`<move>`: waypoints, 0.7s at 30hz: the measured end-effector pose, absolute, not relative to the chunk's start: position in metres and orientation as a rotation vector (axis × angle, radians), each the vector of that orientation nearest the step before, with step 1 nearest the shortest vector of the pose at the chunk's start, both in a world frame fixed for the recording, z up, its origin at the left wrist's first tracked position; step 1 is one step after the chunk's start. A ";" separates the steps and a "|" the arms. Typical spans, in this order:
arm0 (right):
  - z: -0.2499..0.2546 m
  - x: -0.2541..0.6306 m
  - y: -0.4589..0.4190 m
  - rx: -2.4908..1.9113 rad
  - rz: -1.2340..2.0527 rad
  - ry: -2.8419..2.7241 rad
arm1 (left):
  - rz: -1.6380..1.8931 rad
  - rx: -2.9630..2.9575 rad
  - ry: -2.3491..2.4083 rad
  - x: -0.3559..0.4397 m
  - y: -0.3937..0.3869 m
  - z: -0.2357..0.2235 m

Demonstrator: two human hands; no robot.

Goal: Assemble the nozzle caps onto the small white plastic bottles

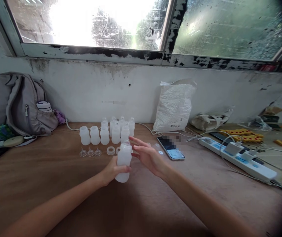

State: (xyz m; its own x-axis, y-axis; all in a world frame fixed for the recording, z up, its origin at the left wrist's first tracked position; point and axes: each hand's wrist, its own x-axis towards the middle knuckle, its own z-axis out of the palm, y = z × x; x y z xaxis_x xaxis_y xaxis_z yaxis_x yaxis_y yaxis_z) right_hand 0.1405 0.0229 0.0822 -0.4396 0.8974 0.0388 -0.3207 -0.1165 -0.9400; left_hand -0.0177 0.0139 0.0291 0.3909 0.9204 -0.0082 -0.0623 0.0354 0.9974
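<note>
My left hand (111, 171) is wrapped around a translucent white baby bottle (123, 163), held slightly tilted above the table. A clear teat and collar (126, 144) sit on the bottle's top. Beside that top is my right hand (147, 154), its fingers stretched out and apart; whether a fingertip touches the collar I cannot tell. Behind my hands stand several more baby bottles (104, 135) in rows, some with teats on and some uncapped. In front of them lie three clear teats (90, 152) and a white collar ring (110, 150). Another ring is partly hidden by the held bottle.
A smartphone (171, 148) lies right of my right hand, with small clear discs (160, 152) beside it. Further right runs a power strip (237, 159) with plugs and loose cables. A white plastic bag (175, 105) leans on the wall. A grey backpack (19, 105) stands at left.
</note>
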 end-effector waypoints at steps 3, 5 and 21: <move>0.084 0.140 0.020 -0.721 1.715 -1.229 | 0.952 1.236 0.859 -0.018 0.014 0.028; 0.086 0.141 0.019 -0.761 1.664 -1.207 | 1.012 1.161 0.862 -0.019 0.015 0.030; 0.075 0.139 0.022 -0.733 1.683 -1.399 | 0.835 1.341 0.851 -0.010 0.000 0.034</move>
